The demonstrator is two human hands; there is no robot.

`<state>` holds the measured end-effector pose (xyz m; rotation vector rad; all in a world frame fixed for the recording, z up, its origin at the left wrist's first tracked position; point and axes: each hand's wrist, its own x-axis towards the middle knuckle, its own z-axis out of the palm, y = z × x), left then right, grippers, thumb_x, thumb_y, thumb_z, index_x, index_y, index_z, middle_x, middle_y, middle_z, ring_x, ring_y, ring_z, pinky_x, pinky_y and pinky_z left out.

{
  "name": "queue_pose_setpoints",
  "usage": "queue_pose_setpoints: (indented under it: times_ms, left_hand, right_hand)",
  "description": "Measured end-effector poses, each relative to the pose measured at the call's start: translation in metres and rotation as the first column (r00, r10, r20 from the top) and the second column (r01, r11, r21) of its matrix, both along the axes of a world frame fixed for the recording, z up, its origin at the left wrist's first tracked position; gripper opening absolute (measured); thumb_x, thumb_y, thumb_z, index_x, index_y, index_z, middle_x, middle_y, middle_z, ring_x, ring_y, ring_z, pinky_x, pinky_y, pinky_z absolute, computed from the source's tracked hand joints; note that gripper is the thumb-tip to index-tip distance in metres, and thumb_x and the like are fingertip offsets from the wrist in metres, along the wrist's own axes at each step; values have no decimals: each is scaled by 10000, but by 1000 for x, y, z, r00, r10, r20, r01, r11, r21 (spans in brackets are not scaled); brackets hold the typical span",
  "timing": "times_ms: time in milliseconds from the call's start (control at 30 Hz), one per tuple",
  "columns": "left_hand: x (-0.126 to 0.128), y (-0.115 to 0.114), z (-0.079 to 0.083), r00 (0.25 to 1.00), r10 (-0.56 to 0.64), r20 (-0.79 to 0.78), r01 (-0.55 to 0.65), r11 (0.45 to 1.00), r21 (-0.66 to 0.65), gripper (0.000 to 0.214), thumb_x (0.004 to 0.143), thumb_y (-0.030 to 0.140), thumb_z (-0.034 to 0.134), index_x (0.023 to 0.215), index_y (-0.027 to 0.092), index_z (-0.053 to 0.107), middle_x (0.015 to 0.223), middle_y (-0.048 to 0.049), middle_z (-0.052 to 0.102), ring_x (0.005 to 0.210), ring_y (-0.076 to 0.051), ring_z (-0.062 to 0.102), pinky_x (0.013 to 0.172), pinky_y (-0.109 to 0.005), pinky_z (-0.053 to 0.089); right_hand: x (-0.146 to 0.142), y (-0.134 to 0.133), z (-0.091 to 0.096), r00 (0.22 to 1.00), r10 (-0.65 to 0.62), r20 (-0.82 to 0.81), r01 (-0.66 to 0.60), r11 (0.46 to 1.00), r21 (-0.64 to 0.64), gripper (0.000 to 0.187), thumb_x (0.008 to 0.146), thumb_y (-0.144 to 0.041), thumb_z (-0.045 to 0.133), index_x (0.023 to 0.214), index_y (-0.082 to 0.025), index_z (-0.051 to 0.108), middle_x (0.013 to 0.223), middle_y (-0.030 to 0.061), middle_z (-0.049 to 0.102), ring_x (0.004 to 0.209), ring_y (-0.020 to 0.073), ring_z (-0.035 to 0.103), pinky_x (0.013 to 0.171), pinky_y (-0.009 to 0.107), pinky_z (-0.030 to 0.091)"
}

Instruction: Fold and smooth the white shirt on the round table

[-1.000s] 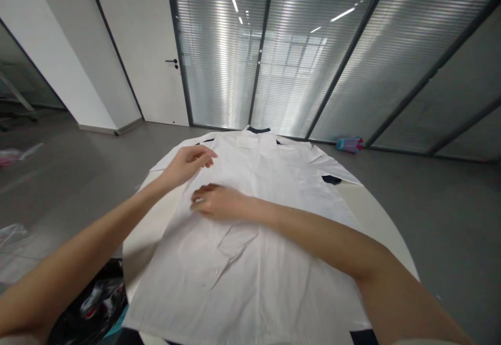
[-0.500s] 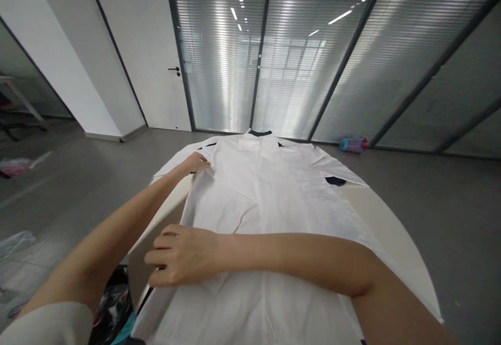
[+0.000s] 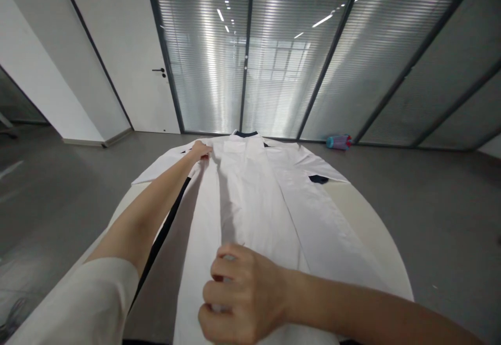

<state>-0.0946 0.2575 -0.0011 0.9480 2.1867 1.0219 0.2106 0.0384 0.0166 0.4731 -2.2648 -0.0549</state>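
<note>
Nearest, the bare right hand [image 3: 243,298] was knuckles up over the lower front of a white, short-sleeved cloth shirt [image 3: 260,193], its fingers curled inward; the fingertips were hidden, so whether they gripped cloth could not be told. The shirt lay collar-away across a cream, round-edged counter [image 3: 364,219], long folds running down its front. A dark navy strip [image 3: 168,223] showed along its left side. Farther up, the left arm stretched forward from a white sleeve [image 3: 94,295], and the left hand [image 3: 200,150] pinched the shirt near the armpit on that side. Past the counter, the grey floor [image 3: 438,219] carried 1 blue, purple and red bundle [image 3: 338,142]. Behind stood a white door [image 3: 121,58] and dark-framed glass panels [image 3: 282,52] with blinds.
</note>
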Motion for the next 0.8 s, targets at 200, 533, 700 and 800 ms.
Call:
queue_pose_setpoints:
  times_ms: [200,533,700,800]
  left_hand:
    - [52,41,-4,953,-51,-298,93,987,128,355,788,238,697,1119,110,685,961,-118,755,1042,-290,699,837,-313,529]
    - [111,48,-43,837,-205,-507,239,971,2,272,801,233,671,1059,146,684,1196,-196,699,1195,-327,637,967,-364,483]
    - [107,52,-37,820,-185,-541,229,973,13,267,881,285,589,1103,170,684,1230,-166,692,1221,-304,621,980,-356,478]
    - [108,50,-42,822,-195,-535,231,973,0,314,853,274,630,1143,165,682,1231,-180,691,1206,-324,626,967,-373,487]
  right_hand:
    - [78,0,-2,975,-193,113,208,970,-129,137,883,-122,628,772,-191,670,662,-22,581,675,130,503,694,337,442]
    - [116,-10,-62,886,-299,354,367,920,-141,140,939,-126,648,815,-187,629,637,-43,567,620,99,471,640,275,410]
    - [114,-12,-69,903,-300,307,367,910,-192,269,934,-123,647,689,-193,561,574,-56,524,577,83,464,625,253,400]
    - [112,-10,-74,899,-301,319,370,911,-182,290,929,-128,648,667,-194,544,552,-60,492,570,85,462,618,256,383]
